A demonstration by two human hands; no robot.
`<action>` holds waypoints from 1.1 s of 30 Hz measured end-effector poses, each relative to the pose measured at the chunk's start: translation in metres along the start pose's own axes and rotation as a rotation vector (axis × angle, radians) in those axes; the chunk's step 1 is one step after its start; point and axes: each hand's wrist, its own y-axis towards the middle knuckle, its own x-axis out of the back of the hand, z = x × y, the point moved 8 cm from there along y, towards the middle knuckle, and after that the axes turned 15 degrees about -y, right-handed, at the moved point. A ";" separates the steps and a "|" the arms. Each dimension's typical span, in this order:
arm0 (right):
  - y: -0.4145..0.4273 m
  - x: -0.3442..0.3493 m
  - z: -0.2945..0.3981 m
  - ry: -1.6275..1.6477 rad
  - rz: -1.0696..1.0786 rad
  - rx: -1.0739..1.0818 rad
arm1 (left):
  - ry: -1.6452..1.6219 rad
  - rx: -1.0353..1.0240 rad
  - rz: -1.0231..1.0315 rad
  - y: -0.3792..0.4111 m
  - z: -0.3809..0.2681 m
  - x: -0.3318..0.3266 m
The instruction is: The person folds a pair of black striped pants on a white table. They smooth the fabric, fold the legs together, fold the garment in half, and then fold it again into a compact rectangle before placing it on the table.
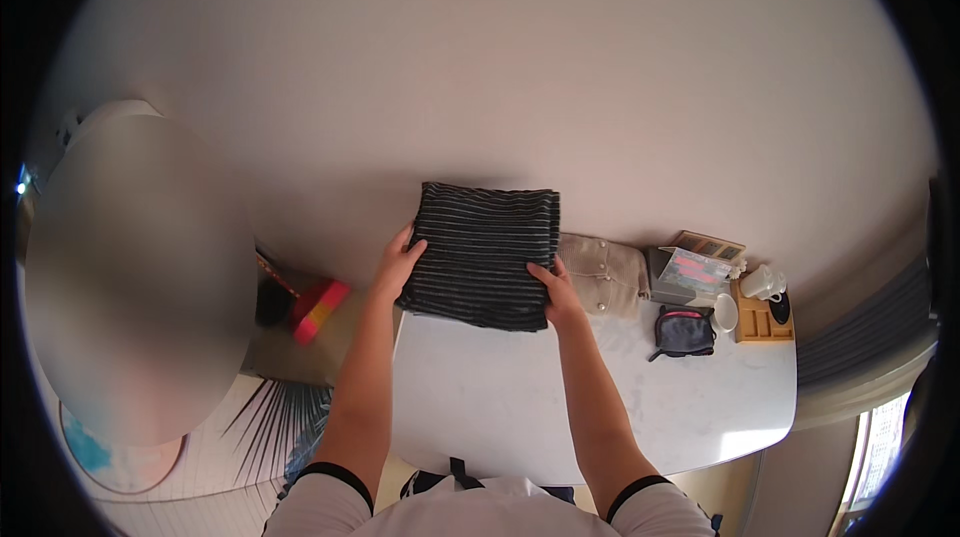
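A folded black cloth with thin pale stripes (480, 259) is held by its two sides over the back left part of a white table (480, 402). My left hand (397, 263) grips its left edge, the thumb on top. On the lower right edge, my right hand (559, 289) holds it with the thumb on top and the fingers at the side. Just right of the striped cloth lies a folded beige knit garment with buttons (604, 274), its left end hidden by the striped cloth.
Farther right stand a grey box (664, 286), a small dark zip pouch (684, 331), a white bowl (724, 312) and a wooden tray (750, 323) with white mugs (757, 282). A wall rises behind the table. Left of it is a red and yellow object (319, 312).
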 end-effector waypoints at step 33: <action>-0.084 -0.019 -0.068 -1.866 -0.158 0.126 | 1.224 -0.209 0.505 -0.151 0.077 -0.128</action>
